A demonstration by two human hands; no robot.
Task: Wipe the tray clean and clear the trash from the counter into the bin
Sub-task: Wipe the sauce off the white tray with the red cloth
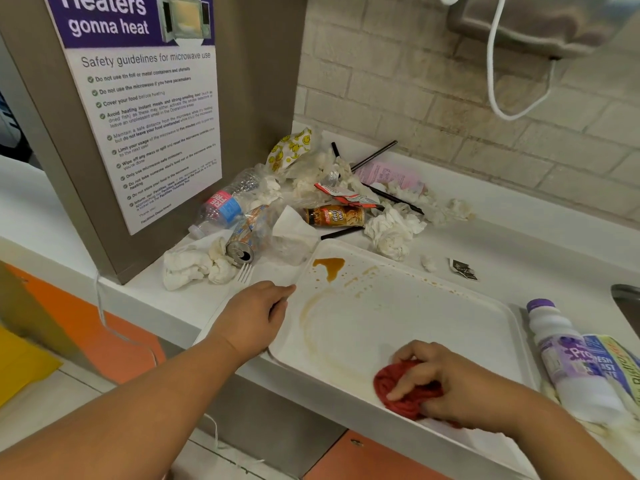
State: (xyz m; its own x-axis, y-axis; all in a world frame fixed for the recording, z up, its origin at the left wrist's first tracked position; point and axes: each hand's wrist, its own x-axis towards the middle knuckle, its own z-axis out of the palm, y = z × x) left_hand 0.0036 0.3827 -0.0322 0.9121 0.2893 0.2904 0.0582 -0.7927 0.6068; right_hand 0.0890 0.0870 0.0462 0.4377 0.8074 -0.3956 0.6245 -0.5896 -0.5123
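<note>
A white tray [433,317] lies on the counter, its near edge hanging over the front. A brown spill [330,266] and smeared rings mark its left part. My left hand [256,317] grips the tray's left rim. My right hand [446,386] presses a bunched red cloth [405,393] onto the tray's near right part. Behind the tray sits a heap of trash: a crushed water bottle [221,209], a drink can [244,242], a brown can [334,215], crumpled tissues [393,232], black straws [374,155] and wrappers.
A white bottle with a purple cap [571,358] lies right of the tray on printed packaging. A plastic fork [245,273] and tissues [194,263] rest near the tray's left corner. A pillar with a microwave poster [145,109] stands at left. A sink edge [627,296] shows far right.
</note>
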